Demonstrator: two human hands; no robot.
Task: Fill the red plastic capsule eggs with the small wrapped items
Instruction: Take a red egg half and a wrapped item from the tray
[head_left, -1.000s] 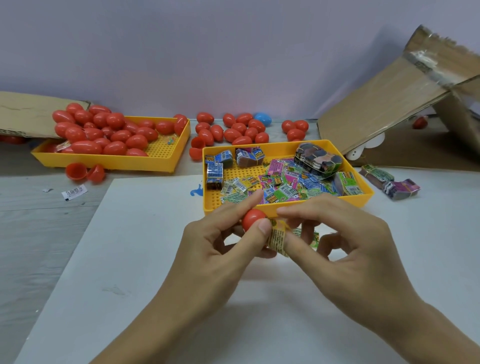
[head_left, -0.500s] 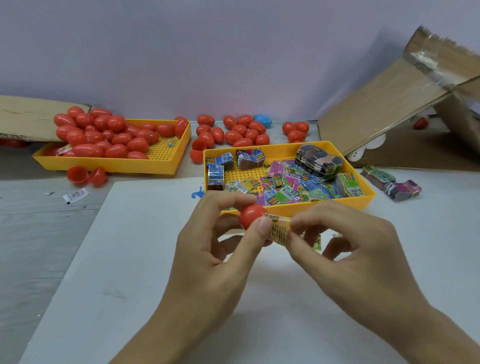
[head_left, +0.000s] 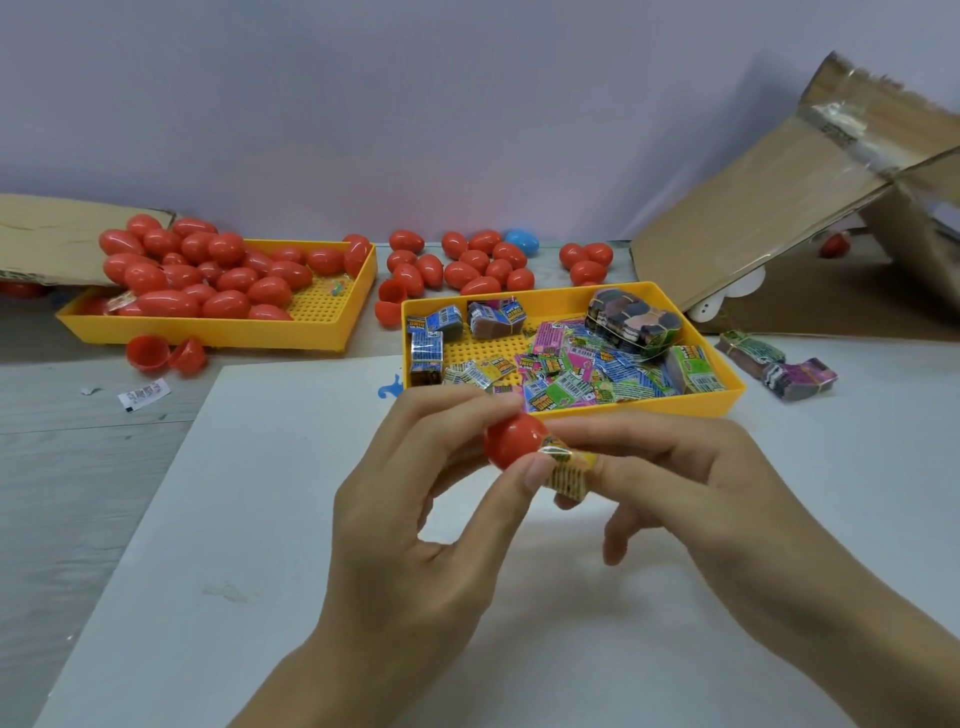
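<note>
My left hand (head_left: 415, 525) grips a red capsule half (head_left: 514, 440) between thumb and fingers, just in front of the nearer yellow tray. My right hand (head_left: 691, 499) pinches a small yellow wrapped item (head_left: 569, 470) whose end sits at the mouth of the red half. The nearer yellow tray (head_left: 722, 402) holds several colourful wrapped items (head_left: 582, 371). A second yellow tray (head_left: 218, 332) at the back left is piled with closed red eggs (head_left: 208, 275). More red eggs (head_left: 467, 262) lie loose against the wall.
Two open red halves (head_left: 163, 354) lie in front of the left tray. A blue egg (head_left: 521, 241) sits among the loose ones. A cardboard box (head_left: 810, 208) leans at the right, with bundled packets (head_left: 779, 364) beside it. A white sheet (head_left: 260, 519) covers the grey table.
Both hands have risen slightly toward the tray. The wrapped item has gone further into the red half, with less of it showing.
</note>
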